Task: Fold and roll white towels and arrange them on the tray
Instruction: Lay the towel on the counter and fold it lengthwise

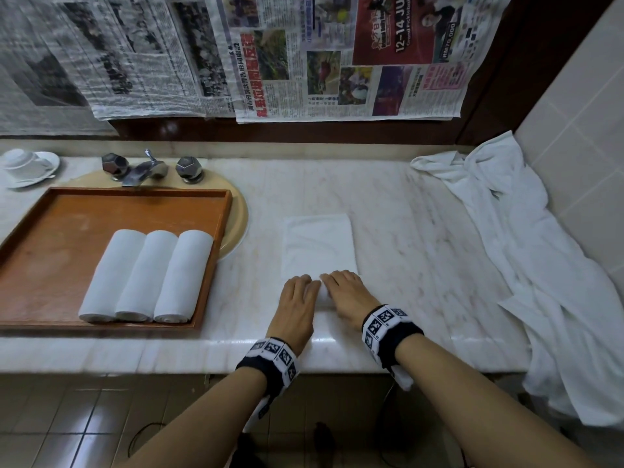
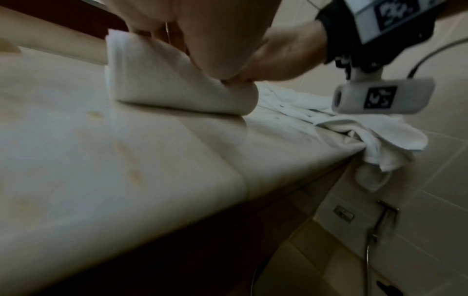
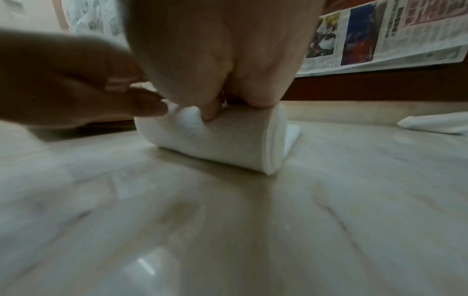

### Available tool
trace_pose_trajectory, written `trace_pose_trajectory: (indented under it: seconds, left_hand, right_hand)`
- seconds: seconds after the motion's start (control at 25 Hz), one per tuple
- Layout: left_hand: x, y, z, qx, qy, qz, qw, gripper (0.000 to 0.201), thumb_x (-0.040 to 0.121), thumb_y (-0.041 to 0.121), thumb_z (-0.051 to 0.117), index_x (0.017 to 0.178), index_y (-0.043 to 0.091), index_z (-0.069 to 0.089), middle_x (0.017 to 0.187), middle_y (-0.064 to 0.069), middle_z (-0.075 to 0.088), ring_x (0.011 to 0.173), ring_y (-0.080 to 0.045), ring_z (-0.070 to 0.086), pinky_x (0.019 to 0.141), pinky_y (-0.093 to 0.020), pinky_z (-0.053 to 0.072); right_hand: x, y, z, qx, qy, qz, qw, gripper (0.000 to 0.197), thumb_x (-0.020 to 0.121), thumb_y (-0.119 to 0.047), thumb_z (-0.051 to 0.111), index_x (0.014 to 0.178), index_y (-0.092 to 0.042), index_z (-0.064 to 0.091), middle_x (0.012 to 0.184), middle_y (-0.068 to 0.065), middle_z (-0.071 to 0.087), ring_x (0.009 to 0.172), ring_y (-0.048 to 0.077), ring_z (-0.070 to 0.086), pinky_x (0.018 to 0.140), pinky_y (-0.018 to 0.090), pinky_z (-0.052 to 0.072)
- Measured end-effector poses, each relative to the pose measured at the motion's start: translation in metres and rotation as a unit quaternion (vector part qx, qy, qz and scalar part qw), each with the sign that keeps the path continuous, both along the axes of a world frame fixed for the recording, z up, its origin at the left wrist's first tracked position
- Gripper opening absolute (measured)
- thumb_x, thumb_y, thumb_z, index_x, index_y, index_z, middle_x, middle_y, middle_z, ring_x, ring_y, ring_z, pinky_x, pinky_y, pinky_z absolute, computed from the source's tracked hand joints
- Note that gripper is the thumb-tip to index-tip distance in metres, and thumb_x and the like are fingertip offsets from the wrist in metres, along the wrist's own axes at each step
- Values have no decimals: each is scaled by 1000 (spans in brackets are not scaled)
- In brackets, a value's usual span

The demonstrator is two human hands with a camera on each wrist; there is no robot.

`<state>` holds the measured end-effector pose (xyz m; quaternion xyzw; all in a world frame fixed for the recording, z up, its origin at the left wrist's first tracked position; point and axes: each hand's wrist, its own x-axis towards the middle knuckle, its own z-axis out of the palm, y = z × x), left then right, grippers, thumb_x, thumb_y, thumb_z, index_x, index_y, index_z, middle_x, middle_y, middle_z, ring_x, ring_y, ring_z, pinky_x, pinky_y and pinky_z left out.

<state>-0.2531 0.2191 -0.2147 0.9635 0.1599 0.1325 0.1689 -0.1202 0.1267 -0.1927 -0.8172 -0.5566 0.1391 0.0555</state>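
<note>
White folded terry towel (image 1: pixel 319 246) at frame centre: my left hand (image 1: pixel 297 305) and right hand (image 1: pixel 347 295) grip its rolled near end on the marble table (image 1: pixel 405 238).

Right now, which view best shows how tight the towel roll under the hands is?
Right wrist: the towel roll shows its layered open end, with the right hand on top. The left wrist view shows it side-on, end hidden. In the head view both hands cover it; only the unrolled part shows.

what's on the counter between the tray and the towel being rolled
Nothing: bare marble counter separates the tray from the half-rolled towel, shown in the head view.
</note>
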Motion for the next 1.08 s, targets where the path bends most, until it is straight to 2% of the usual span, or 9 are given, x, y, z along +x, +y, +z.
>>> trace_pose_trajectory:
  seconds: [0.16,0.28,0.4,0.48,0.56,0.68,0.76,0.88,1.08]
  left_hand:
    - [-8,-5,-3,-5,-4,-8,1000,51,74,4,31,123,6,45,121,-12,45,109,-27,41,102,-35,34]
    - [2,7,-4,-1,28,-27,999,45,74,8,33,113,5,55,110,-13,55,100,-28,50,96,-33,38]
    - [24,27,4,1,92,-39,995,39,77,14,33,98,4,65,93,-12,61,82,-31,59,80,-38,51]
    - [34,30,10,-2,129,-54,990,35,84,9,37,107,2,63,102,-15,59,92,-34,56,88,-39,46]
    - [35,28,12,-3,133,-41,990,34,86,3,42,117,3,58,116,-14,55,106,-32,50,99,-33,36]
    - [20,13,8,-23,57,-14,998,44,77,-8,53,120,1,57,120,-14,55,112,-29,50,103,-33,40]
    - [5,2,-3,9,13,-19,1000,50,75,-7,57,124,0,54,122,-14,53,112,-28,48,104,-34,41]
    - [-6,-5,-9,18,14,-39,999,49,78,1,44,126,-2,51,122,-15,52,112,-29,47,104,-35,39]
    - [21,11,6,0,88,-34,996,39,69,-4,60,107,3,61,105,-13,60,98,-30,58,93,-35,48]
  right_hand:
    - [-1,-2,6,-54,20,1,998,44,90,-6,47,133,-10,44,125,9,50,117,28,43,100,36,32]
    - [-9,-1,-5,27,-37,-42,998,37,91,-11,52,128,-5,50,122,12,53,112,30,49,100,37,37]
    - [-25,-12,-19,32,-81,-63,994,56,77,-14,67,129,1,52,121,15,56,110,32,55,105,45,42]
    - [-22,-15,-22,36,-83,-59,994,64,69,-6,70,131,0,52,122,15,57,113,33,56,109,48,37]
    - [-12,-10,-13,38,-52,-53,997,52,84,-8,60,135,-4,47,128,12,53,119,31,50,114,44,26]
    - [3,-6,-4,13,2,-28,1000,37,99,-18,41,136,-11,41,131,7,48,121,26,42,109,35,23]
    - [8,-5,4,-31,34,-23,999,34,102,-24,36,134,-13,43,129,7,50,120,26,43,106,36,26]
    - [8,-3,9,-85,62,-22,994,35,103,-25,33,134,-13,44,130,9,51,119,27,44,104,38,29]
    - [-17,-16,-10,37,-49,-68,996,39,95,-20,48,131,-5,50,124,12,55,114,31,53,105,43,39]
